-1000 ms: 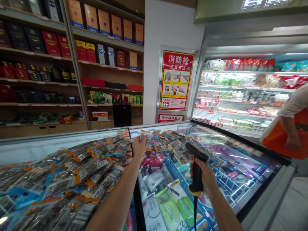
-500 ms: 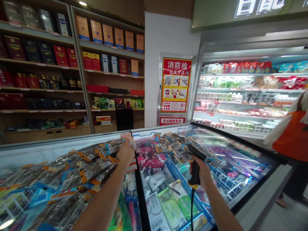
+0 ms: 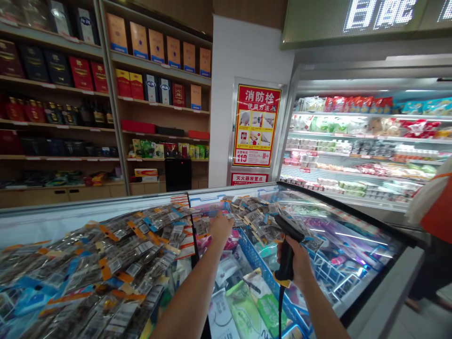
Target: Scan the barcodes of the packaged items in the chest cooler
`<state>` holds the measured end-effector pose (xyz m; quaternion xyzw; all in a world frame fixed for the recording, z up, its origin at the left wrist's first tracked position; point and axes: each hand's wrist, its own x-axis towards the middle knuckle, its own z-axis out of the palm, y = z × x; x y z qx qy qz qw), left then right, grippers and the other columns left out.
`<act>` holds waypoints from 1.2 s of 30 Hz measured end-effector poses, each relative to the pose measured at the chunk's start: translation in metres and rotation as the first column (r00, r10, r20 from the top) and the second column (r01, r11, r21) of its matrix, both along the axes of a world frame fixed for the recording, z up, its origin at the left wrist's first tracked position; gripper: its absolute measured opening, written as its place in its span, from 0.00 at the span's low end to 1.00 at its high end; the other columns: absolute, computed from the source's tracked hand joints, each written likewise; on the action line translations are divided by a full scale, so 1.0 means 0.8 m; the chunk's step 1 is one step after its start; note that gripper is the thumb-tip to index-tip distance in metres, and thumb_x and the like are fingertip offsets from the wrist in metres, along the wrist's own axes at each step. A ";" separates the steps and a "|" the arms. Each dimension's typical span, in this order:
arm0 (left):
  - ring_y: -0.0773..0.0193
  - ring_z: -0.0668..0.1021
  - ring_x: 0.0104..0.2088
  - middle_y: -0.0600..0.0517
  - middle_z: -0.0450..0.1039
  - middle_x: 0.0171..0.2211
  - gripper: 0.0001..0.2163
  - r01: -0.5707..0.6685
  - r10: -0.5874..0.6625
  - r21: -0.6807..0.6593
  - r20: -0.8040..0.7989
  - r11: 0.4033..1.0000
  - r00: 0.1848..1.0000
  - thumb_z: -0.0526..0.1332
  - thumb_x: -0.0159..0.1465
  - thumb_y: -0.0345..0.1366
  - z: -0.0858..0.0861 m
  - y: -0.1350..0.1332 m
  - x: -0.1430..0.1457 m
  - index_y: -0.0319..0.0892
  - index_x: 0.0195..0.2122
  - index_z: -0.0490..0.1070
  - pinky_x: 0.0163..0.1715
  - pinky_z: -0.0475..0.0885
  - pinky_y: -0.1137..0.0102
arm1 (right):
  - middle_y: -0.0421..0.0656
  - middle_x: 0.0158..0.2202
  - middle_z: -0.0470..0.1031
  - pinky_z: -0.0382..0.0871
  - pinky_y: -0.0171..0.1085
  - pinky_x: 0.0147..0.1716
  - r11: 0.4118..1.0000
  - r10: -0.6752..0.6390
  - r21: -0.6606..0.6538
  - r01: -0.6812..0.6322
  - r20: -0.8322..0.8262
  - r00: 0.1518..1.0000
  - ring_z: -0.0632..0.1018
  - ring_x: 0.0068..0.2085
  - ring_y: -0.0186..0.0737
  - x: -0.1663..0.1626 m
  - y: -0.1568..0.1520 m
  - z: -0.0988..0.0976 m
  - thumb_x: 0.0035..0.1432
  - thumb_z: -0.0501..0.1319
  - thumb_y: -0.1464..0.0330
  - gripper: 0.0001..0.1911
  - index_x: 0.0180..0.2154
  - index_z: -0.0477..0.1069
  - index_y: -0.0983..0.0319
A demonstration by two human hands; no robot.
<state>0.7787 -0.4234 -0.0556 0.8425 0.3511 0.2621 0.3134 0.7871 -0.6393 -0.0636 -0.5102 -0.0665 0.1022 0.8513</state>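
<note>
My right hand (image 3: 298, 263) is wrapped around the handle of a black barcode scanner (image 3: 286, 256) with yellow trim; its cord hangs down over the freezer. My left hand (image 3: 221, 230) is stretched out over the freezer's middle section. Its fingers are closed at a clear plastic packet (image 3: 229, 217), mostly hidden behind them. Under and beside it lie pink bags (image 3: 231, 242) and more clear packets (image 3: 201, 226). A large heap of clear packets with orange and blue header strips (image 3: 123, 249) fills the left section. Another pile of such packets (image 3: 256, 216) lies right of my left hand.
A black divider (image 3: 195, 245) splits the chest freezer. Blue baskets (image 3: 259, 261) hold green and white bags (image 3: 247, 306). A sliding glass lid (image 3: 339, 235) covers the right side. Behind stand shelves of boxes (image 3: 157, 47) and a lit chiller (image 3: 363, 141). A person in orange (image 3: 438, 212) stands right.
My left hand has moved right, from the left heap across the divider to the middle section. Clear packets now show on the pink bags. The scanner stays in my right hand, nearly still.
</note>
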 end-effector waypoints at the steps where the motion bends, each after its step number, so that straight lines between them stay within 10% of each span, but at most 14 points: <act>1: 0.47 0.70 0.45 0.36 0.70 0.40 0.22 -0.019 0.020 -0.044 0.026 0.999 0.999 0.59 0.50 0.42 -0.005 -0.003 0.009 0.37 0.44 0.64 0.42 0.61 0.59 | 0.35 0.15 0.68 0.61 0.30 0.11 1.000 0.003 -0.004 -0.003 -0.005 1.000 0.68 0.15 0.32 0.001 0.000 -0.001 0.42 0.63 0.61 0.14 0.28 0.65 0.63; 10: 0.45 0.72 0.42 0.35 0.71 0.38 0.20 -0.043 0.043 -0.032 -0.025 0.999 0.999 0.52 0.55 0.48 -0.018 0.051 0.004 0.38 0.41 0.67 0.40 0.62 0.55 | 0.38 0.17 0.70 0.61 0.31 0.11 0.997 0.022 -0.068 -0.022 -0.006 1.000 0.68 0.15 0.33 0.004 0.007 -0.001 0.43 0.62 0.60 0.14 0.28 0.66 0.64; 17: 0.46 0.68 0.47 0.38 0.70 0.41 0.14 0.047 0.067 0.414 -0.259 0.909 0.964 0.61 0.47 0.37 -0.002 0.088 -0.027 0.41 0.36 0.71 0.43 0.62 0.58 | 0.37 0.16 0.69 0.61 0.31 0.11 0.999 0.017 -0.047 -0.017 -0.005 1.000 0.68 0.15 0.33 0.000 0.005 0.001 0.42 0.62 0.61 0.15 0.32 0.67 0.64; 22: 0.47 0.70 0.45 0.39 0.71 0.37 0.12 0.130 -0.004 0.345 -0.344 0.930 0.939 0.62 0.46 0.35 0.001 0.098 -0.038 0.41 0.33 0.72 0.40 0.65 0.62 | 0.36 0.15 0.69 0.62 0.31 0.11 1.000 0.016 -0.021 -0.017 -0.032 0.999 0.68 0.15 0.33 0.001 0.003 0.000 0.41 0.63 0.60 0.15 0.30 0.66 0.64; 30: 0.51 0.66 0.48 0.43 0.67 0.45 0.18 0.085 0.122 0.564 -0.320 0.822 0.940 0.53 0.52 0.32 0.069 0.119 -0.099 0.45 0.44 0.68 0.40 0.66 0.62 | 0.37 0.15 0.70 0.62 0.30 0.11 1.000 0.025 0.006 -0.025 -0.034 0.999 0.68 0.14 0.33 0.004 0.003 -0.003 0.40 0.63 0.61 0.15 0.29 0.66 0.64; 36: 0.45 0.69 0.45 0.41 0.69 0.44 0.16 -0.069 0.294 0.428 -0.487 0.901 0.822 0.54 0.51 0.39 0.087 0.193 -0.171 0.43 0.40 0.70 0.39 0.65 0.56 | 0.38 0.17 0.71 0.64 0.32 0.12 0.998 0.056 0.001 -0.056 -0.037 0.998 0.69 0.15 0.33 0.003 0.002 -0.003 0.41 0.63 0.62 0.14 0.28 0.66 0.64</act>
